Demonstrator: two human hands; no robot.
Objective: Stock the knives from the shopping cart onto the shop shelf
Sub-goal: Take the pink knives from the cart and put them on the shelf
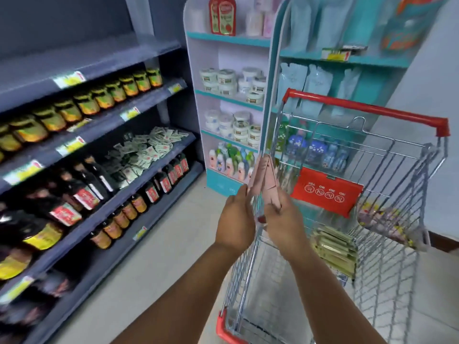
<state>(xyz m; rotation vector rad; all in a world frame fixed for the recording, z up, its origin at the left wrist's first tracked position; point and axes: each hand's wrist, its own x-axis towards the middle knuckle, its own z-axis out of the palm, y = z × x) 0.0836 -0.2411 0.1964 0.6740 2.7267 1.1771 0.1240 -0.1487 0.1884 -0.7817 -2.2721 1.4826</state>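
Knives (265,178), a pink packaged bunch, gripped between left hand (236,219) and right hand (282,220) above the shopping cart (367,109) rim.

Bright, even indoor light — motion blur smears the left shelves (99,135), edges bowing outward.

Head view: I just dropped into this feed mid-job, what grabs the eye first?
Dead centre, both hands, left hand and right hand, hold a fan of pink packs upright above the near-left rim of the shopping cart. The cart, with its red handle, fills the right side, with yellow-green packets lying inside. On the left run dark shelves of jars and bottles.
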